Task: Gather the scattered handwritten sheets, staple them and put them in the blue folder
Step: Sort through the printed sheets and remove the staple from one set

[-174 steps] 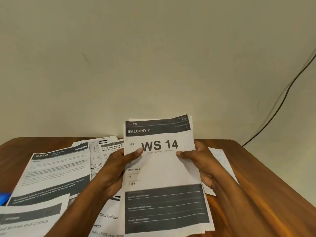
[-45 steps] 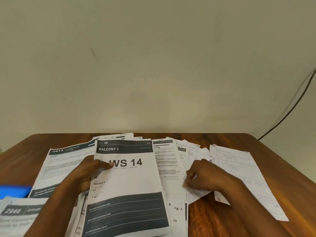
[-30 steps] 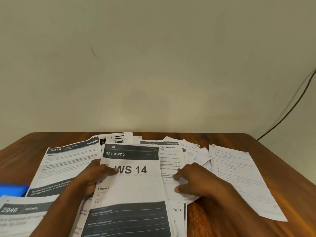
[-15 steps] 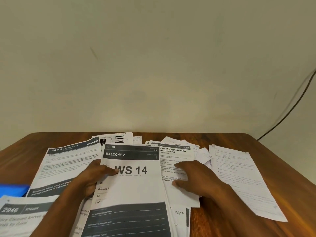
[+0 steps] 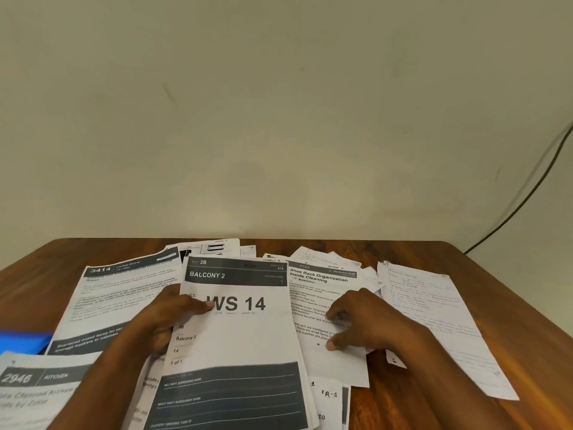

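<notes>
Printed and handwritten sheets lie spread over the wooden table (image 5: 511, 287). My left hand (image 5: 161, 321) grips the left edge of the printed "WS 14" sheet (image 5: 242, 333), thumb on its face. My right hand (image 5: 362, 321) rests with curled fingers on the "Shoe Rack Organization" sheet (image 5: 316, 293). A handwritten sheet (image 5: 434, 315) lies to the right of that hand. More handwritten scraps (image 5: 313, 254) peek out behind. A corner of the blue folder (image 5: 21, 342) shows at the far left edge.
Printed sheets marked "3414" (image 5: 124, 293) and "2946" (image 5: 37, 395) cover the left side. A sheet marked "R-1" (image 5: 328, 398) lies near the front. A dark cable (image 5: 527, 193) runs down the wall at the right. Bare wood shows at the right edge.
The stack I held upright earlier now lies on the table. My right hand slid the "Shoe Rack" sheet leftward toward the "WS 14" sheet, uncovering its title. My left hand stayed put.
</notes>
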### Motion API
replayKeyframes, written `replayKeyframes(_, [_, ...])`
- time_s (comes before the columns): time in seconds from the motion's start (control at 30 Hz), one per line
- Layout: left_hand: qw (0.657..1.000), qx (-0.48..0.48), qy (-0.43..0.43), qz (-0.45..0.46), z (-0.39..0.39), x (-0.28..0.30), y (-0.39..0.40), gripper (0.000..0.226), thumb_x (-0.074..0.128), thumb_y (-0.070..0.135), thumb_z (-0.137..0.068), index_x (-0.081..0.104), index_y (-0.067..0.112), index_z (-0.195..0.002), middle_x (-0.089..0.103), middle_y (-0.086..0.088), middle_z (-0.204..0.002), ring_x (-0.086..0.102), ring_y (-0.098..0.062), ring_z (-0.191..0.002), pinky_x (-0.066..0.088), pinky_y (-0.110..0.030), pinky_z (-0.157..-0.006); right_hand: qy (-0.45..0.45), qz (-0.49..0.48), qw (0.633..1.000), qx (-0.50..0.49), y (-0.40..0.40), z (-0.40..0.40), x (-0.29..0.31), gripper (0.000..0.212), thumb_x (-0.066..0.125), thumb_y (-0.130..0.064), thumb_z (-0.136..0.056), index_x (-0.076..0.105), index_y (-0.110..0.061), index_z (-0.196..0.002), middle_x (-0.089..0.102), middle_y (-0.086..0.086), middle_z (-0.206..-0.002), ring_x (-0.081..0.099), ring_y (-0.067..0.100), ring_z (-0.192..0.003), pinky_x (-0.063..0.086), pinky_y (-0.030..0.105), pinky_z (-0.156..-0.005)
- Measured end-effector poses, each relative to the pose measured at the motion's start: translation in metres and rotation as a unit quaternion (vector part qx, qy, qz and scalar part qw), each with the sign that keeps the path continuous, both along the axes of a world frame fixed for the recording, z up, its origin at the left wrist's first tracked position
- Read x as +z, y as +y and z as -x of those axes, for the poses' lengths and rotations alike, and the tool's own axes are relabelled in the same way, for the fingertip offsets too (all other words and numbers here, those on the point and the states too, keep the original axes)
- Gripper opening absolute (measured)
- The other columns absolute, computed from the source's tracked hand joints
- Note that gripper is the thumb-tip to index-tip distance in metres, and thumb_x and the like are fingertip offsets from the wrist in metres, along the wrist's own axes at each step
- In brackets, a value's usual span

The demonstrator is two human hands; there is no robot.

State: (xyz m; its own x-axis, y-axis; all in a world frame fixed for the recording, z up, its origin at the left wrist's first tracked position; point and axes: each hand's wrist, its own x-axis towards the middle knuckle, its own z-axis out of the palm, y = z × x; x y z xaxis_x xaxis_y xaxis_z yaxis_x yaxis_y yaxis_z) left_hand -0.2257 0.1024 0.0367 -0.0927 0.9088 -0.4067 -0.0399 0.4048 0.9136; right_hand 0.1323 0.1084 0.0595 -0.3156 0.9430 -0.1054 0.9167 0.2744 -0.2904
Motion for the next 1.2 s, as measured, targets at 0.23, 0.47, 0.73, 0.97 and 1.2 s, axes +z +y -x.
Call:
replayKeyframes(0.23, [1.000,-0.015,0.003,0.005,-0.005,-0.002,0.000,0.044,0.074,-0.005,-0.091,0.059,0.007,-0.131,0.077,-0.025,-0.113,0.074,-0.053,-0.101,0.052,-0.073,-0.097,0.029,0.012,0.999,-0.019,0.010,-0.021,-0.003,0.065,0.092,-0.045,-0.073,0.070,-0.029,-0.132,0.066,-0.012,-0.138,0.062,0.005,-0.118,0.048,0.017,-0.094])
replayKeyframes(0.47, [1.000,-0.005,0.012,-0.005,-0.013,0.000,-0.001,0.044,0.075,-0.005,-0.090,0.061,0.008,-0.129,0.079,-0.022,-0.109,0.076,-0.049,-0.095,0.058,-0.069,-0.091,0.062,-0.084,0.978,-0.180,0.014,-0.017,-0.016,0.085,0.080,-0.068,-0.076,0.052,-0.027,-0.145,0.054,-0.002,-0.151,0.055,0.020,-0.133,0.048,0.033,-0.100])
replayKeyframes(0.73, [0.999,-0.018,0.031,-0.016,-0.020,0.001,-0.004,0.039,0.073,-0.007,-0.091,0.062,0.004,-0.127,0.079,-0.023,-0.107,0.077,-0.049,-0.093,0.059,-0.067,-0.090,0.187,-0.037,0.947,-0.257,0.019,-0.012,-0.026,0.101,0.097,-0.039,-0.069,0.041,-0.018,-0.151,0.056,0.007,-0.149,0.055,0.027,-0.134,0.048,0.036,-0.099])
replayKeyframes(0.97, [0.999,-0.012,0.036,-0.014,-0.022,0.001,-0.004,0.040,0.075,-0.007,-0.090,0.063,0.005,-0.126,0.079,-0.022,-0.106,0.077,-0.048,-0.093,0.058,-0.067,-0.090,0.320,-0.015,0.897,-0.304,0.018,-0.014,-0.022,0.071,0.093,-0.015,-0.076,0.057,-0.020,-0.137,0.071,0.007,-0.126,0.061,0.014,-0.092,0.045,0.027,-0.075])
replayKeyframes(1.2, [0.999,-0.010,0.029,-0.009,-0.026,0.003,-0.005,0.040,0.074,-0.007,-0.090,0.061,0.006,-0.126,0.079,-0.022,-0.105,0.077,-0.048,-0.092,0.058,-0.067,-0.090,0.403,0.047,0.864,-0.297,0.022,-0.013,-0.025,0.053,0.083,-0.007,-0.085,0.060,-0.030,-0.126,0.076,0.002,-0.116,0.075,0.023,-0.099,0.065,0.052,-0.080])
